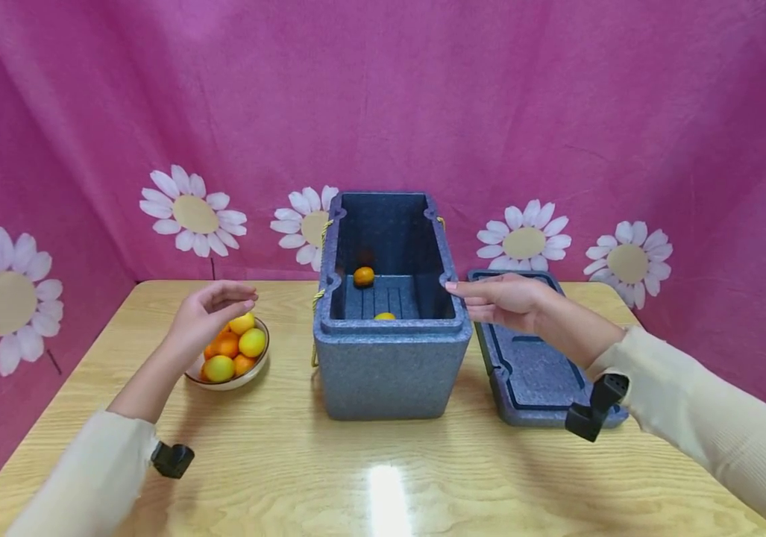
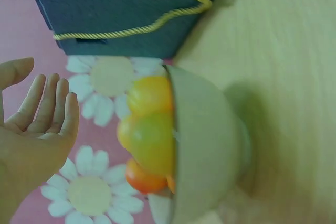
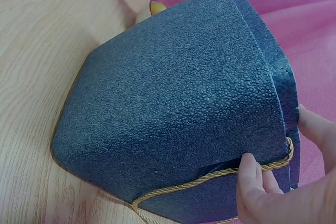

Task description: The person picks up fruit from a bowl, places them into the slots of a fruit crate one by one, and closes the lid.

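My left hand (image 1: 200,316) hovers over a white bowl (image 1: 233,382) of fruit, fingers loosely bent and nothing in them. Oranges (image 1: 226,344) and yellow lemons (image 1: 252,342) fill the bowl; the left wrist view shows the palm (image 2: 37,150) beside them, apart from the fruit. In the middle of the table stands a deep grey foam box (image 1: 392,373), its top uncovered. An orange (image 1: 364,277) and a partly hidden yellow fruit (image 1: 385,316) lie on its floor. My right hand (image 1: 513,298) grips the box's right rim, thumb over the edge and fingers against the outer wall by the yellow rope (image 3: 184,184).
The grey box lid (image 1: 544,373) lies on the table to the right of the box, beneath my right forearm. Behind the wooden table (image 1: 275,462) hangs a pink curtain (image 1: 383,97) with large white daisies. Yellow rope (image 2: 131,31) hangs along the box's left side too.
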A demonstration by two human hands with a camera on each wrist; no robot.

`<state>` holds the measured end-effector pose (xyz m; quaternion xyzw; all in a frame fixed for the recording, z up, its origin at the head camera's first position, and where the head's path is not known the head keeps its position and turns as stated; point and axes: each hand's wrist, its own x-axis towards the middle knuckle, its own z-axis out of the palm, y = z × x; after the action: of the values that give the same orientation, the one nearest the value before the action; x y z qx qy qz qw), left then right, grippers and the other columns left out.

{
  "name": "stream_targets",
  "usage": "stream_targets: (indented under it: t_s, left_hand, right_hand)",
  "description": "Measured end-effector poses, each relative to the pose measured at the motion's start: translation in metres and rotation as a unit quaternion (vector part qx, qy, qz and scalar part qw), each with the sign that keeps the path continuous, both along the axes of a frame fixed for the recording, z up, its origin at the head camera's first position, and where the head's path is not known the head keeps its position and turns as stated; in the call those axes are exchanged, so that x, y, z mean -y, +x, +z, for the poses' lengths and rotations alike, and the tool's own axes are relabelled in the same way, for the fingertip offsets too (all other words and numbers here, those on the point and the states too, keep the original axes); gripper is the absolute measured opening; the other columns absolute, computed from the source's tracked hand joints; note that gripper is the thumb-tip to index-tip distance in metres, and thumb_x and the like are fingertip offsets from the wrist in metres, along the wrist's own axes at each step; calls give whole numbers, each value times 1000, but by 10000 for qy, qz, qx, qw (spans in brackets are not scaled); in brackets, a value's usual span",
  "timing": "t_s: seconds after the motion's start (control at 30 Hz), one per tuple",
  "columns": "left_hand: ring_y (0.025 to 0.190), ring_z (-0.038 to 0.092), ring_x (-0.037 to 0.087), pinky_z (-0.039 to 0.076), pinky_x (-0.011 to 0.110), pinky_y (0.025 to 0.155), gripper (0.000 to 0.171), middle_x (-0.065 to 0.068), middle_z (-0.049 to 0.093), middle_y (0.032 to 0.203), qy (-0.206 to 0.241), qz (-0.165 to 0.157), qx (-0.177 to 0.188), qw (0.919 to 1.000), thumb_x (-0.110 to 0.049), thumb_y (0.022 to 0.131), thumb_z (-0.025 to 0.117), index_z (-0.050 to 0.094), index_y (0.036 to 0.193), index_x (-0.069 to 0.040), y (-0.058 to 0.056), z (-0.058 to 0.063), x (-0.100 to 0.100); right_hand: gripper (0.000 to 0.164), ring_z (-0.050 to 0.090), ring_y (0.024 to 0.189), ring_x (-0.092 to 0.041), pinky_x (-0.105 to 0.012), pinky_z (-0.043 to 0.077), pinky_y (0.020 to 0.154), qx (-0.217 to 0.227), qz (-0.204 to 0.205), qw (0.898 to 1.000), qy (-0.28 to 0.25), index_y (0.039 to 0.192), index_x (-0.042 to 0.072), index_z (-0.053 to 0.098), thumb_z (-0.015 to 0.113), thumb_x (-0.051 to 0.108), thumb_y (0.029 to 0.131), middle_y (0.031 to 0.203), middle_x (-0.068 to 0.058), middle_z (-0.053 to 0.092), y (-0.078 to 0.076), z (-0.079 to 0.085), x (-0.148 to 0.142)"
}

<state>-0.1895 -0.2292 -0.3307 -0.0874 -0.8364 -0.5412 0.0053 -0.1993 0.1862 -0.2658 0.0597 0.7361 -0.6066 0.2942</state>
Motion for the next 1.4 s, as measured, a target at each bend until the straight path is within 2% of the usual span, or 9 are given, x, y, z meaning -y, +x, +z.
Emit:
stream_targets:
  t_s: [0.13,0.3,0.53,0.6,0.7,0.93,1.07,1.27,1.4]
  left_hand:
    - [88,56,-15,45,3,81,41,-33,60,92,-284,161,-80,9994,-22,94,62,55,125,5,11,-13,11]
    - [87,55,-14,45,5,80,39,-24,62,97,-655,288,-241,9971,-19,90,67,58,120,4,22,-27,21]
    - [92,56,-7,48,11,83,40,12,66,114,-1128,538,-375,9914,-19,85,72,60,118,0,38,-39,28]
    - [93,55,-7,47,10,82,43,17,64,118,-1281,618,-392,9891,-21,85,73,59,120,-1,42,-43,28]
    - [93,53,-6,46,9,81,47,19,63,118,-1438,743,-511,9855,-21,83,75,58,121,-1,46,-48,28]
    - [87,52,-2,46,10,72,46,18,63,110,-1708,894,-1065,9755,-15,77,79,59,116,0,50,-57,26]
    - [84,52,4,47,13,68,44,16,62,105,-1779,934,-1177,9725,-14,76,80,61,113,0,51,-60,27]
    - [80,51,0,46,13,65,41,15,62,98,-1910,996,-1301,9678,-11,74,81,63,109,0,52,-66,29]
    - [78,51,5,46,15,65,38,14,64,97,-2035,986,-1370,9644,-11,74,81,64,107,-1,51,-67,29]
  right_hand:
    - [80,24,148,-29,-38,29,118,19,11,10000,8,152,-2,12,57,32,96,161,-14,20,2,-1,-1]
    - [81,23,148,-30,-39,28,118,-19,79,10000,56,152,-3,11,57,33,96,161,-15,19,4,1,-2]
    - [79,24,148,-29,-38,29,118,-15,45,10000,18,152,-3,13,57,32,96,161,-14,20,3,2,-2]
    - [80,24,148,-29,-38,28,118,-18,58,10000,14,152,-4,12,58,32,96,161,-15,20,3,2,-1]
    - [80,23,149,-29,-38,28,118,-37,73,10000,-11,152,-4,11,57,32,96,161,-15,19,3,1,-2]
    - [79,22,149,-28,-38,29,118,-37,74,10000,-26,151,-4,13,57,31,96,161,-15,18,2,-1,-2]
    - [79,22,149,-28,-38,29,118,-40,65,10000,-25,151,-4,13,57,32,96,161,-15,18,2,-2,-2]
    - [79,22,149,-29,-39,28,119,-47,56,9999,-107,151,-4,13,57,31,96,161,-15,18,1,-2,0]
    - [78,20,149,-29,-39,27,119,-64,82,9998,-163,151,-5,12,56,29,97,161,-15,17,1,-1,0]
